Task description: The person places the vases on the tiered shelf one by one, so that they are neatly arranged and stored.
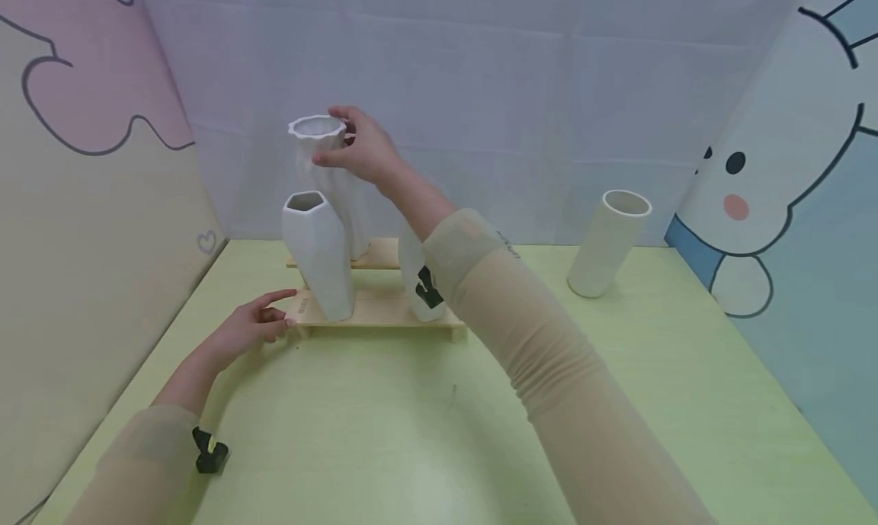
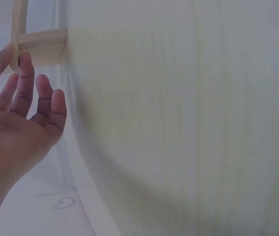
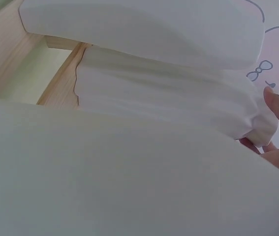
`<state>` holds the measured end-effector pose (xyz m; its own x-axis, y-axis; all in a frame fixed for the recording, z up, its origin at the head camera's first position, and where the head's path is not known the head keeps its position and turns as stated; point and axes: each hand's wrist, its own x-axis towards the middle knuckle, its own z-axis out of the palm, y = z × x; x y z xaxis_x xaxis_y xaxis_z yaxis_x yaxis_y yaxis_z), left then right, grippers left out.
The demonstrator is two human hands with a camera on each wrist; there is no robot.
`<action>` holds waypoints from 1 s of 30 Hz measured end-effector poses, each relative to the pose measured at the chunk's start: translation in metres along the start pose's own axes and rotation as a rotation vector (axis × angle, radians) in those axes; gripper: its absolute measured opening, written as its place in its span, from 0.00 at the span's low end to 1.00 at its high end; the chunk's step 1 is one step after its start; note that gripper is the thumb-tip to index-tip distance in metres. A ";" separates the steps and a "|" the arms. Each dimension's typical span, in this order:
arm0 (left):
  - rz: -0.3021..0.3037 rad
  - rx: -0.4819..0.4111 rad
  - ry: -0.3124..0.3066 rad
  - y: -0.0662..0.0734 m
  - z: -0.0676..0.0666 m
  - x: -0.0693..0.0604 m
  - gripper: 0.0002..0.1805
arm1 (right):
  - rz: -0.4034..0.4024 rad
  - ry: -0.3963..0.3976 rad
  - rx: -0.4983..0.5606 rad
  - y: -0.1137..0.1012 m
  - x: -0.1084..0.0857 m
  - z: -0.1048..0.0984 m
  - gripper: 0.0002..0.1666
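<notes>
A tall white vase with a scalloped rim [image 1: 341, 197] stands on the rear, upper step of a small wooden stand [image 1: 377, 309]. My right hand [image 1: 365, 150] grips it near the rim, thumb in front and fingers behind; its fluted side shows in the right wrist view. In front, on the lower step, stands a faceted white vase [image 1: 318, 258] with an angular mouth. Another white vase [image 1: 411, 270] on that step is partly hidden by my right forearm. At the stand's left end, my left hand [image 2: 18, 132] pinches the board's edge between thumb and a finger.
A plain white cylindrical vase [image 1: 609, 243] stands apart on the light green table [image 1: 384, 433], toward the back right. White cloth [image 1: 480, 113] hangs behind the table. Panels with cartoon drawings [image 1: 768, 197] rise at both sides.
</notes>
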<state>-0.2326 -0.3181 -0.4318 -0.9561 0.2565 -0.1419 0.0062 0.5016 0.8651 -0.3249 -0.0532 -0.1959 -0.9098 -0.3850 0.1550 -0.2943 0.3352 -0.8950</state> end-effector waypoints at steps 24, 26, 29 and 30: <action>-0.014 0.012 0.010 0.002 -0.004 -0.005 0.38 | -0.054 -0.054 -0.063 -0.004 -0.029 -0.033 0.44; -0.011 0.014 0.011 0.002 -0.004 -0.006 0.38 | -0.062 -0.070 -0.066 -0.005 -0.032 -0.037 0.44; -0.011 0.011 0.007 0.003 -0.004 -0.007 0.38 | -0.077 -0.084 -0.085 -0.005 -0.040 -0.043 0.45; -0.010 0.009 0.005 0.004 -0.004 -0.007 0.38 | -0.080 -0.088 -0.086 -0.005 -0.042 -0.046 0.45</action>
<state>-0.2265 -0.3210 -0.4256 -0.9577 0.2470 -0.1478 -0.0008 0.5112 0.8595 -0.2988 0.0007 -0.1788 -0.8546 -0.4857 0.1838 -0.3920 0.3713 -0.8417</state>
